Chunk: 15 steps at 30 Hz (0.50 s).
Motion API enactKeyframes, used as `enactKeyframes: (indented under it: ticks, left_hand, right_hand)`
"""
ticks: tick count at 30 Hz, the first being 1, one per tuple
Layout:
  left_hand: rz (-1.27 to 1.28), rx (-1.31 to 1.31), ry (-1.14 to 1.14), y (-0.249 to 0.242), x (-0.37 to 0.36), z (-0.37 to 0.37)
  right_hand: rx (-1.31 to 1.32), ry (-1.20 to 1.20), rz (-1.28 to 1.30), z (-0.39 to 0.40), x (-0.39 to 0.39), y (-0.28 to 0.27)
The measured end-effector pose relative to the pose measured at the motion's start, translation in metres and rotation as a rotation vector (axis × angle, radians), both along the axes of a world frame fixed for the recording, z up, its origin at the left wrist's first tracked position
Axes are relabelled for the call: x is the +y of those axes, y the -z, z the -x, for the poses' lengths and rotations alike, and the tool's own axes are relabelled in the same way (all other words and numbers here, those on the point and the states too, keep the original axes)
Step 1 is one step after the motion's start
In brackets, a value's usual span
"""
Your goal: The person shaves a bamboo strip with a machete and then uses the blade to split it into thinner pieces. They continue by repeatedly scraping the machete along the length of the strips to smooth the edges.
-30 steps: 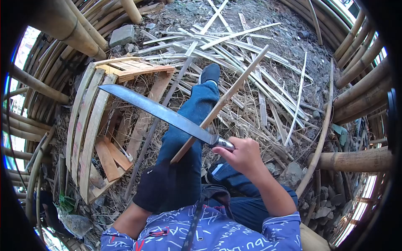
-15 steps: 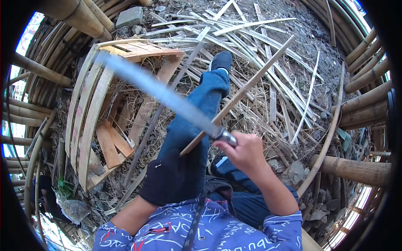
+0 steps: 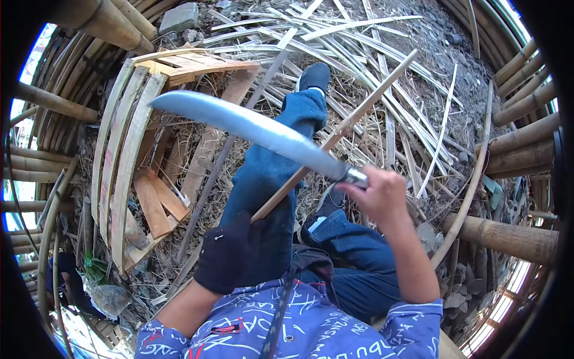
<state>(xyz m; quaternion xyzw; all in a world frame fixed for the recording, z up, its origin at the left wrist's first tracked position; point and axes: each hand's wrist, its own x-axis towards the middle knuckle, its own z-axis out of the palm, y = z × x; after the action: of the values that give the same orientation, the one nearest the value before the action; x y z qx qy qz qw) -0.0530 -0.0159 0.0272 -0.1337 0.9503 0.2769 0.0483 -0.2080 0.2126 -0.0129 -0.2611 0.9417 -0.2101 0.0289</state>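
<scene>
My right hand (image 3: pixel 381 192) is closed around the handle of a machete (image 3: pixel 251 128). Its long, broad blade points to the upper left and crosses over a narrow wooden strip (image 3: pixel 365 107). That strip slants from my lap up to the right, across my outstretched leg (image 3: pixel 269 161). A dark glove covers my left hand (image 3: pixel 226 254), which is closed on the strip's near end beside my thigh; the fingertips are hardly visible against the dark jeans.
A slatted wooden crate (image 3: pixel 128 161) lies at the left, with short board pieces (image 3: pixel 156 203) inside. Many split strips (image 3: pixel 359 60) are strewn over the ground ahead. Bamboo poles (image 3: pixel 508 239) rise on both sides. A stone block (image 3: pixel 179 18) sits at the back left.
My right hand and the machete have shifted right and slightly toward the wooden strip's upper side, the blade now less blurred. My left hand keeps its hold in nearly the same place.
</scene>
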Motion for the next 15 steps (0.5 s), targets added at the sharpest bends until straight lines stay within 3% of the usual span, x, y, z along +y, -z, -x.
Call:
enactKeyframes:
  ticks: [5, 7, 9, 10, 13, 15]
  left_hand:
    - [-0.003, 0.023, -0.020, -0.007, 0.008, 0.010]
    - [0.157, -0.023, 0.113, -0.021, 0.010, 0.012]
    - [0.087, -0.024, 0.059, -0.006, 0.004, 0.005]
    - [0.017, -0.017, -0.006, -0.001, 0.001, 0.002]
    - [-0.015, -0.012, -0.011, -0.001, 0.003, 0.003]
    - [0.004, 0.001, -0.004, 0.001, 0.001, 0.003]
  right_hand:
    - [-0.078, 0.167, 0.143, -0.002, -0.009, 0.001]
    - [-0.159, 0.192, 0.220, -0.012, -0.013, -0.001]
    - [0.029, -0.076, 0.055, -0.012, -0.013, -0.004]
    - [0.089, -0.092, 0.022, -0.001, -0.004, 0.004]
    - [-0.100, 0.332, 0.085, 0.031, 0.013, 0.009]
    - [-0.165, 0.315, 0.133, 0.020, 0.005, -0.003]
